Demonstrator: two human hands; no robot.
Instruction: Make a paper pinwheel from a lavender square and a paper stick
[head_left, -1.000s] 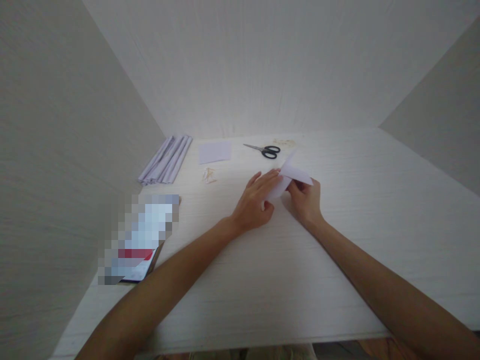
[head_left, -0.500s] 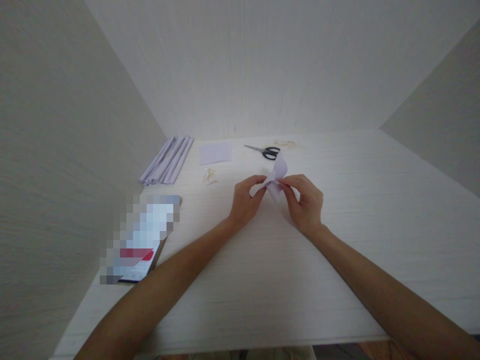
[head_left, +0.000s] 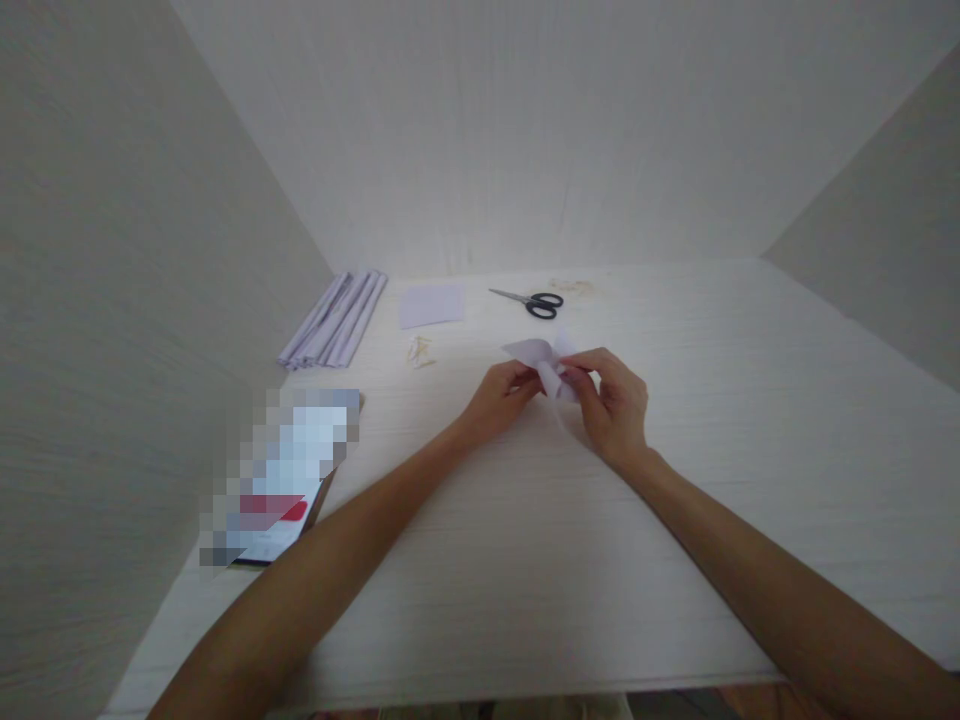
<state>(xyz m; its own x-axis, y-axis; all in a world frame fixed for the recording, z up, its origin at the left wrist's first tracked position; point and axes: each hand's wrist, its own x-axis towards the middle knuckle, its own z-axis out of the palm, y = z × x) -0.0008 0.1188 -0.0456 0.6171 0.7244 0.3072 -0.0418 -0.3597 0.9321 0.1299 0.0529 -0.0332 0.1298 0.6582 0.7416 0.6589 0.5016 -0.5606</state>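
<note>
A pale lilac-white sheet of paper (head_left: 541, 362) is held at the centre. Black handles and silvery blades are shown by the scissors (head_left: 532, 301) at 12 o'clock from it. A plain pale lilac square of paper (head_left: 430, 304) is seen at 11 o'clock, and beyond it a bundle of folded strips (head_left: 334, 319) striped in lilac and grey. The table (head_left: 720, 420) is whitish with a fine wood grain.
</note>
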